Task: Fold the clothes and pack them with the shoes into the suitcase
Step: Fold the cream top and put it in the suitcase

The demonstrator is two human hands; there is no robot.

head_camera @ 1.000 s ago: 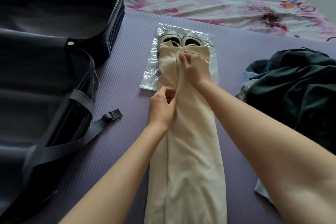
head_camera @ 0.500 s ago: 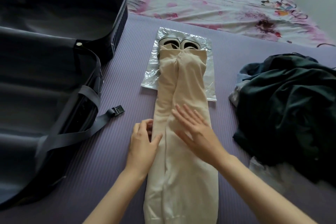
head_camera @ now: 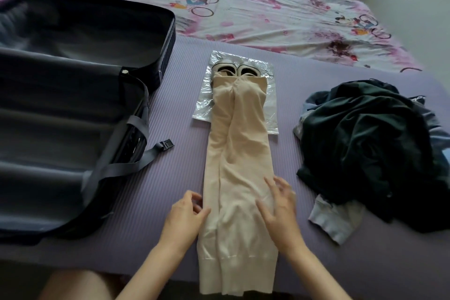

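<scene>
A cream garment [head_camera: 237,165], folded into a long narrow strip, lies down the middle of the purple mat [head_camera: 151,192]. Its far end covers a pair of shoes [head_camera: 233,71] lying in a clear plastic bag [head_camera: 269,114]. My left hand [head_camera: 183,218] sits at the strip's left edge, fingers loosely curled, thumb touching the cloth. My right hand [head_camera: 280,207] lies flat on the strip's right side with fingers spread. The open dark suitcase [head_camera: 73,109] stands at the left.
A heap of dark green and blue clothes [head_camera: 372,148] lies on the mat at the right. A grey suitcase strap with a buckle [head_camera: 166,145] trails onto the mat. A patterned bedsheet [head_camera: 280,14] spreads behind. The mat's near edge runs under the garment's hem.
Both hands slid from the garment's far end by the shoes down toward its near end. The view pulled back, showing the hem and mat edge.
</scene>
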